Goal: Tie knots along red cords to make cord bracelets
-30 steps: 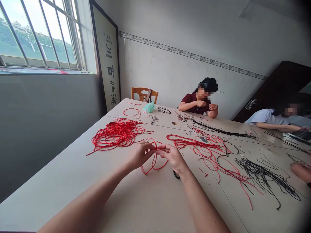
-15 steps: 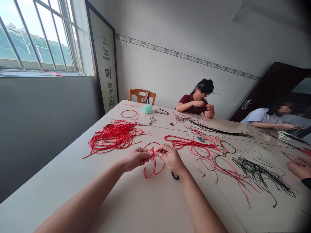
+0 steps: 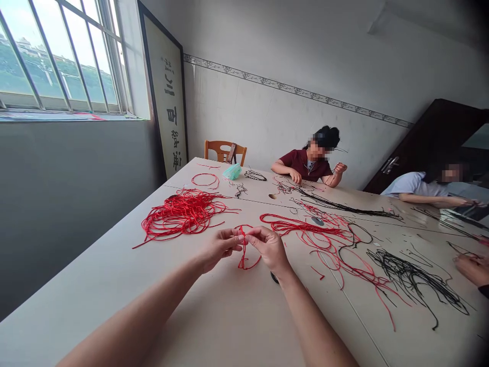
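Observation:
A knotted red cord (image 3: 245,251) hangs between my two hands, its loose loops dangling just above the table. My left hand (image 3: 222,246) pinches the knot from the left with thumb and forefinger. From the other side my right hand (image 3: 267,247) pinches the same cord, fingertips nearly touching the left ones. The exact shape of the knot is partly hidden by my fingers. Behind my left hand lies a large heap of red cords (image 3: 183,216). A folded bundle of red cord (image 3: 301,225) rests beyond my right hand.
A black ring-shaped thing (image 3: 274,278) lies partly under my right wrist. Black cords (image 3: 408,275) are tangled at the right, near another person's hand (image 3: 473,269). Across the table (image 3: 214,326) sit two people, one in a dark red top (image 3: 300,162). A green plastic bag (image 3: 232,172) stands far back.
My fingertips have drawn closer together around the knot, and the hanging loops have swung inward. The person in dark red has lowered one hand to the table and moved the other outward.

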The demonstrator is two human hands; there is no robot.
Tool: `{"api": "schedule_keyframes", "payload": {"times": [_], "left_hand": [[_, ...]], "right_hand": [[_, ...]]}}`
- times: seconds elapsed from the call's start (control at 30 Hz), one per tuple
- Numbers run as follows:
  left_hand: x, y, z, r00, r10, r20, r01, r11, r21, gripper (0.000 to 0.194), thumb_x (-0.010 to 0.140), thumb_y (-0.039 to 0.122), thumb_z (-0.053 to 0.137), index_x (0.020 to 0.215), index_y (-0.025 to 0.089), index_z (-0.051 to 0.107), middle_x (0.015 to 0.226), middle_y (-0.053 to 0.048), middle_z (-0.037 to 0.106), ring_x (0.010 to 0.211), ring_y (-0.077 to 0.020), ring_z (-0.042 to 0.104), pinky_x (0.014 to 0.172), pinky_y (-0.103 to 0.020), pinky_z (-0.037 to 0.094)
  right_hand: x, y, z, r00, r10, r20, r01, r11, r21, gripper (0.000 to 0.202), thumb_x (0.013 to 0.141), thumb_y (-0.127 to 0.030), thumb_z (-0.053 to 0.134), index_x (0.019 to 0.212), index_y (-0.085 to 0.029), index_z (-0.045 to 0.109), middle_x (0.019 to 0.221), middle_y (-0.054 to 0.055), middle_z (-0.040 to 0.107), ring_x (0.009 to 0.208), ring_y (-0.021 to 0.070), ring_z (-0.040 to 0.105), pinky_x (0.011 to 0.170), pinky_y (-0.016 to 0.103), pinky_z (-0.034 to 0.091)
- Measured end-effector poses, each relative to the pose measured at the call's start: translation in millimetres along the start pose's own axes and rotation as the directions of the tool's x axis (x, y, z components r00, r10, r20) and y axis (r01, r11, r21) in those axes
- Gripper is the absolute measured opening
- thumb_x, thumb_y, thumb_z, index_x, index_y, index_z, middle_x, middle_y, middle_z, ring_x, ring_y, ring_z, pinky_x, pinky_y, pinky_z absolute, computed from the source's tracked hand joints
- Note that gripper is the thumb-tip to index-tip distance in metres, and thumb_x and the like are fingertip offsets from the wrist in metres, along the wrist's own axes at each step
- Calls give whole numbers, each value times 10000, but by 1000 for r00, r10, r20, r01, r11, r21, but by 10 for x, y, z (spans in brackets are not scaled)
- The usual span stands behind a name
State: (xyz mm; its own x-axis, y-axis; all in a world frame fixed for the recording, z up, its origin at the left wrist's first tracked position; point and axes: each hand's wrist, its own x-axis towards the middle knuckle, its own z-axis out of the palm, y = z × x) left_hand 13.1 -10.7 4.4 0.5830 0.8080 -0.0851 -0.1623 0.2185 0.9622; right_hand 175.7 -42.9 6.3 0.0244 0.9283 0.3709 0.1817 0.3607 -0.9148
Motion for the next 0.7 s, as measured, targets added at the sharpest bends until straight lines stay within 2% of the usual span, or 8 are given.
{"api": "schedule_keyframes", "payload": {"times": [0.13,0.23,0.33,0.43,0.53,0.7], "left_hand": [[40,-22,7,988,135,-72,-128,987,95,282,654,379,698,737,134,587,667,-16,594,612,-88,510,554,-199,336],[63,-40,3,960,259,-106,-237,954,183,260,660,362,689,743,136,594,689,-20,612,648,-109,529,608,-228,386],[69,-55,14,906,403,-127,-333,866,374,225,692,350,656,740,137,600,707,-28,619,659,-124,539,618,-245,400],[57,-55,44,856,499,-134,-354,755,552,179,722,318,624,705,141,603,678,-23,619,638,-120,534,614,-242,402],[47,-53,66,849,513,-126,-363,741,565,174,740,318,607,717,146,621,694,-27,638,656,-126,550,637,-246,415],[68,-87,44,893,436,-113,-364,846,388,261,730,363,627,881,152,647,876,-71,677,794,-165,601,702,-267,442]], "right_hand": [[-2,21,19,999,20,-32,-20,1000,-10,211,694,-383,653,762,-183,664,692,29,639,636,154,566,631,274,442],[1,49,27,999,30,-31,-30,1000,3,206,692,-374,658,781,-189,673,676,20,637,628,150,567,627,272,438],[9,85,34,998,61,-25,-60,998,32,196,682,-350,671,778,-180,671,674,18,641,629,144,567,619,264,432],[15,104,39,994,105,-27,-104,994,41,200,660,-339,687,758,-166,659,676,22,645,621,137,562,611,257,428],[13,93,35,989,138,-57,-134,988,71,210,644,-339,695,740,-162,636,666,19,633,611,131,549,600,251,421],[17,65,16,969,197,-146,-160,959,233,206,622,-326,702,717,-169,608,642,-8,583,561,93,473,555,222,387]]}}
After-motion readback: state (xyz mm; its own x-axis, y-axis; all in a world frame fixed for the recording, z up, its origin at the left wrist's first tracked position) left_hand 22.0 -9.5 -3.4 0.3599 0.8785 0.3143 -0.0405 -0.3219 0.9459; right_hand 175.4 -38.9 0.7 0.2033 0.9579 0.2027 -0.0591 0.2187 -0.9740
